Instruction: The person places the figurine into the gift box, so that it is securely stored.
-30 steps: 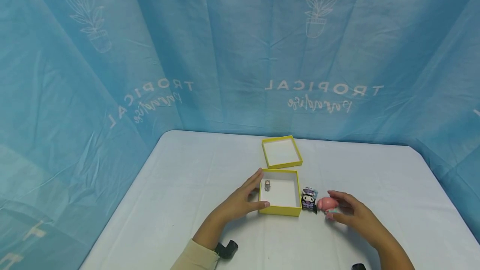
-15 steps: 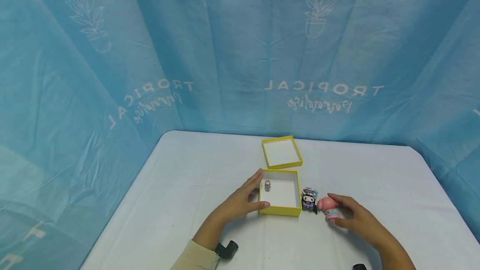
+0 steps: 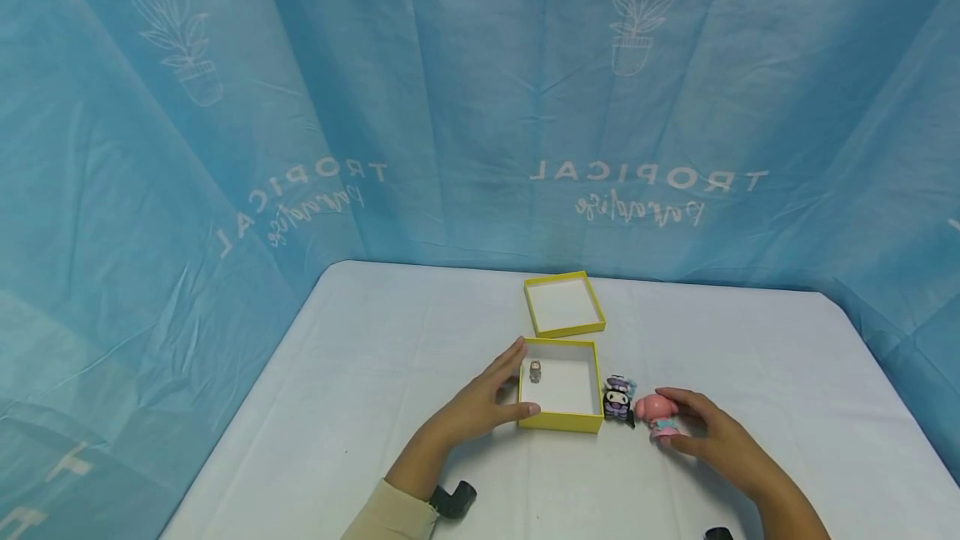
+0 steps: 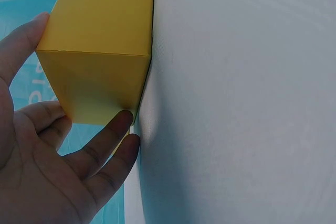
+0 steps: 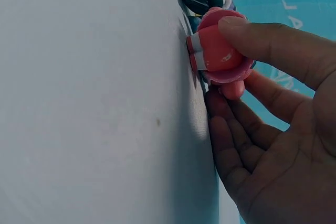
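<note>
My left hand (image 3: 480, 398) spans the left side of an open yellow box (image 3: 561, 422), thumb at the near corner and fingers at the far one. Close up in the left wrist view, its thumb and fingertips touch the yellow box (image 4: 97, 17) at opposite edges. Inside the box lies a tiny grey figurine (image 3: 535, 371). With thumb and fingers my right hand (image 3: 712, 432) pinches a pink figurine (image 3: 657, 408), which stays at the table. Its thumb presses on the pink figurine (image 5: 218, 48) in the right wrist view. Between box and pink figurine sits a black-and-purple figurine (image 3: 618, 400).
A shallow yellow lid (image 3: 564, 305) with a white inside lies behind the box. The white-covered table (image 3: 405, 340) ends at a blue printed curtain (image 3: 480, 107). Dark wrist-camera mounts (image 3: 453, 500) sit at the wrists.
The right hand's fingers have shifted slightly toward me on the pink figurine, and more of its lower body shows. The left hand and box have stayed put.
</note>
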{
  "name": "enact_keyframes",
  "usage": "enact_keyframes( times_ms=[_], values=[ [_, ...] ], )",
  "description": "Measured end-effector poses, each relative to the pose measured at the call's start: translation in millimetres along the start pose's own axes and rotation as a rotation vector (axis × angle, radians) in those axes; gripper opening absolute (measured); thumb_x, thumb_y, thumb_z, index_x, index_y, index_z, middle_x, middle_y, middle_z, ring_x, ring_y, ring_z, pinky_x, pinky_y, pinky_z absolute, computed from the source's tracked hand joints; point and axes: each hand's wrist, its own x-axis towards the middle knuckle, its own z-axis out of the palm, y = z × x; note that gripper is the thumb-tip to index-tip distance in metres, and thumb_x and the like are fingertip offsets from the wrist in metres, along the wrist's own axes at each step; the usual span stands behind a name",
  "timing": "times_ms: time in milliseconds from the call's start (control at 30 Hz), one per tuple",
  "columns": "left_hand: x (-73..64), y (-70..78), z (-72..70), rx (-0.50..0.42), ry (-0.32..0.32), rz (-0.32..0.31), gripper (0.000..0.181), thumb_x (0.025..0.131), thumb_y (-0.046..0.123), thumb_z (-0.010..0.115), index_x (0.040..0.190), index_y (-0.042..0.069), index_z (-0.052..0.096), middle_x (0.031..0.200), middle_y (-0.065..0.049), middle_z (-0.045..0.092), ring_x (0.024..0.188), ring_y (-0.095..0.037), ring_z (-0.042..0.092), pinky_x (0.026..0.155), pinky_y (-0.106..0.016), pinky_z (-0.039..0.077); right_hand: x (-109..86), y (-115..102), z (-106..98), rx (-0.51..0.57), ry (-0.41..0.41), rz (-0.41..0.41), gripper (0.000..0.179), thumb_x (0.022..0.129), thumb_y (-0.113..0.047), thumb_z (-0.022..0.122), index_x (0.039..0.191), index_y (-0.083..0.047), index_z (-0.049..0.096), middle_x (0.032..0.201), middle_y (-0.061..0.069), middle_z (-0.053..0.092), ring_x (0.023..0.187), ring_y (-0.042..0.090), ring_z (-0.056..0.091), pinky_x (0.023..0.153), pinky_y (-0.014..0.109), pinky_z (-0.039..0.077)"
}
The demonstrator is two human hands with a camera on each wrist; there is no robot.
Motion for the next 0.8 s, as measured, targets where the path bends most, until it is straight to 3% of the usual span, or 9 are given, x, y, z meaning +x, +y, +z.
enact_keyframes(
  times_ms=[267,400,533,800],
  values=[
    [-0.3,0.3,-0.6,-0.004,-0.002,0.002,0.097,0.087,0.057,0.072,0.162,0.04,0.013,0.167,0.027,0.003,0.16,-0.024,0.01,0.126,-0.058,0.021,0.6,1.2,2.9,-0.002,0.037,-0.022,0.075,0.086,-0.039,0.08,0.148,-0.011,0.047,0.151,0.019,0.048,0.137,0.041,0.05,0.112,0.062,0.041],
    [-0.7,0.4,-0.8,-0.006,-0.003,0.003,0.097,0.087,0.057,0.072,0.162,0.04,0.013,0.168,0.026,0.003,0.16,-0.023,0.011,0.126,-0.056,0.022,-0.5,1.5,3.0,-0.008,0.067,-0.054,0.073,0.087,-0.041,0.078,0.147,-0.011,0.048,0.148,0.017,0.052,0.132,0.036,0.057,0.105,0.04,0.052],
    [-0.7,0.2,-0.9,-0.01,-0.005,0.004,0.097,0.087,0.057,0.072,0.162,0.04,0.014,0.168,0.026,0.003,0.16,-0.023,0.01,0.126,-0.055,0.022,-0.7,1.1,2.6,-0.017,0.092,-0.067,0.072,0.088,-0.042,0.078,0.146,-0.011,0.048,0.147,0.016,0.053,0.129,0.033,0.059,0.095,0.02,0.05],
    [-0.7,0.4,-1.0,-0.009,-0.007,-0.004,0.096,0.087,0.058,0.072,0.162,0.041,0.014,0.167,0.028,0.002,0.16,-0.022,0.01,0.127,-0.055,0.022,-1.0,0.6,2.5,0.01,0.121,-0.118,0.065,0.09,-0.038,0.077,0.144,-0.013,0.049,0.143,0.011,0.054,0.121,0.023,0.059,0.091,0.019,0.051]
  ],
)
